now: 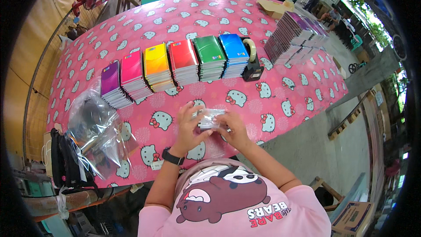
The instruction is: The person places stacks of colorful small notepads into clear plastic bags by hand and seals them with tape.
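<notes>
Close to my body, over the near edge of the table, a clear plastic bag (211, 117) lies between my two hands. My left hand (188, 129), with a black band at the wrist, grips its left side, thumb toward the middle. The fingers of my right hand (232, 129) pinch the bag's right side. Something pale and greyish shows through the plastic, but glare and my fingers hide what it is. Beyond my hands, several stacks of spiral notebooks stand in a row: purple (110, 75), pink (132, 66), yellow (157, 61), red (183, 55), green (209, 50) and blue (233, 47).
A black tape dispenser (253, 71) stands beside the blue stack. At the far right is a pile of wrapped notebooks (291, 35), with an open cardboard box (272, 8) behind. Loose clear plastic bags (94, 125) spread over the table's left. Other people stand beyond the table.
</notes>
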Demonstrator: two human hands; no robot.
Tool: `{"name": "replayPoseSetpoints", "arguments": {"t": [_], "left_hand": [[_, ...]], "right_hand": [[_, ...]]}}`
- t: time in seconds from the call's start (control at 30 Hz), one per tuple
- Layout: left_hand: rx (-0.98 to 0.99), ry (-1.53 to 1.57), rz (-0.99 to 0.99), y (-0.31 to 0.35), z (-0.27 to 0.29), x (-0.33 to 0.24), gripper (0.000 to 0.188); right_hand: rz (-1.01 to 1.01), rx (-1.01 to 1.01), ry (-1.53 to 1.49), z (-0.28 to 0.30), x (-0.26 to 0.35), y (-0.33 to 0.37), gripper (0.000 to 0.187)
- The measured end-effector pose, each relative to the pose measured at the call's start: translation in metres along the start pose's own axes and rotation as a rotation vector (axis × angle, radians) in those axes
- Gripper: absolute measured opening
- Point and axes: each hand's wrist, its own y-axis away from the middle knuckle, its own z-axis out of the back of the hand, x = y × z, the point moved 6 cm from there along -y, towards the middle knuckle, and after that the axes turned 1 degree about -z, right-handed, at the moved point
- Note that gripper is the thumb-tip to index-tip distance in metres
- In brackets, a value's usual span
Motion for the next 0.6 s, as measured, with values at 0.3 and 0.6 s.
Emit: {"name": "replayPoseSetpoints", "arguments": {"t": [0.3,0.6], "left_hand": [[-0.044,-0.001,0.159,0.015,-0.009,0.026,0.026],[-0.058,-0.205,0.203,0.009,-0.012,0.027,0.051]], "right_hand": [[-0.233,0.047,-0.223,-0.005,-0.001,-0.017,0.06],[-0.196,0.189,0.005,0.002,-0.018,-0.053,0.062]]}}
